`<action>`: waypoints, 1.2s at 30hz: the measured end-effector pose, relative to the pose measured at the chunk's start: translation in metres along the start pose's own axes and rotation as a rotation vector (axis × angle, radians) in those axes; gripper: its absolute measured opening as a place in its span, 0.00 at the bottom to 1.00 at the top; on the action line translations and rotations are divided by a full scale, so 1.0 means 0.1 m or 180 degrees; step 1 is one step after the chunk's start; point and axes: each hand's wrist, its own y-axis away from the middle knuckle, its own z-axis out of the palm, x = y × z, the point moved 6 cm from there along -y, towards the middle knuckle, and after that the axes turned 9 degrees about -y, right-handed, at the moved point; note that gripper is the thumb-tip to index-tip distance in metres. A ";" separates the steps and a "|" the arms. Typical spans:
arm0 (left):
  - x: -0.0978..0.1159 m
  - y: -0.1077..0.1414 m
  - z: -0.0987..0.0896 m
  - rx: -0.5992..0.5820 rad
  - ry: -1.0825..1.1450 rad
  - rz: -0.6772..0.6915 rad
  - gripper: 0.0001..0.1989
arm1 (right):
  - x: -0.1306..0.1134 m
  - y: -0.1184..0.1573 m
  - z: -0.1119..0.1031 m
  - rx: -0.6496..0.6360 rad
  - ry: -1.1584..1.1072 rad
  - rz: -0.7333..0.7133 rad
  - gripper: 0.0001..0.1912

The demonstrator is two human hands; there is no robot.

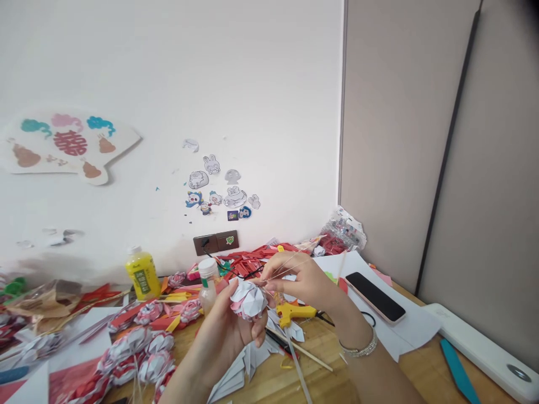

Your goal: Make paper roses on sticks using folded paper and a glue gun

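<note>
A folded ball of white paper with some pink (248, 300) rests in my left hand (227, 331), its fingers curled round the ball from below and the left. My right hand (292, 276) touches the ball's upper right side. Its thumb and forefinger are pinched on thin pale strings, which trail up and to the right. Just under my right hand lies a yellow glue gun (295, 312) on the wooden table (324, 387). White folded paper pieces (238, 373) are below my left hand.
Several red-and-white paper balls (158, 367) lie at the left. Behind stand a yellow bottle (143, 273) and a clear white-capped bottle (208, 283). Red paper strips (252, 262) line the wall. A phone (374, 297), white device (480, 348) and teal strip (457, 370) are at the right.
</note>
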 end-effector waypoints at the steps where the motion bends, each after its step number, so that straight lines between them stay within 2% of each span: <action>1: 0.00 0.00 -0.01 -0.0009 -0.0018 -0.0023 0.18 | 0.00 0.00 0.00 0.0012 0.0102 -0.0035 0.02; 4: 0.04 0.03 -0.03 0.0068 -0.0167 0.0002 0.16 | 0.01 0.00 0.02 0.0181 0.0010 0.0010 0.03; 9: 0.19 0.10 -0.01 0.0555 -0.0564 0.0553 0.15 | 0.04 0.00 0.11 0.0515 -0.0560 0.0059 0.02; 13: 0.19 0.12 0.01 0.0570 -0.0513 0.0500 0.15 | -0.01 0.00 0.14 0.0297 -0.0711 -0.0109 0.01; 18: 0.16 0.11 0.00 0.0501 -0.0394 0.0184 0.19 | -0.03 0.01 0.08 0.0004 -0.0296 -0.0061 0.03; 25: 0.13 0.12 0.05 0.0398 -0.0306 0.0107 0.21 | -0.11 0.01 0.01 0.0215 0.0066 -0.0571 0.03; 31: 0.06 0.11 0.06 0.0170 -0.0143 -0.0071 0.21 | -0.23 0.05 0.00 0.0362 0.0554 -0.0878 0.06; 33: 0.08 0.10 0.03 0.0369 -0.0194 0.0039 0.19 | -0.25 0.06 0.01 0.0552 0.0731 -0.0892 0.07; 36: 0.13 0.09 -0.01 0.0792 -0.0385 0.0418 0.15 | -0.20 0.06 0.01 0.1052 0.0834 -0.0713 0.09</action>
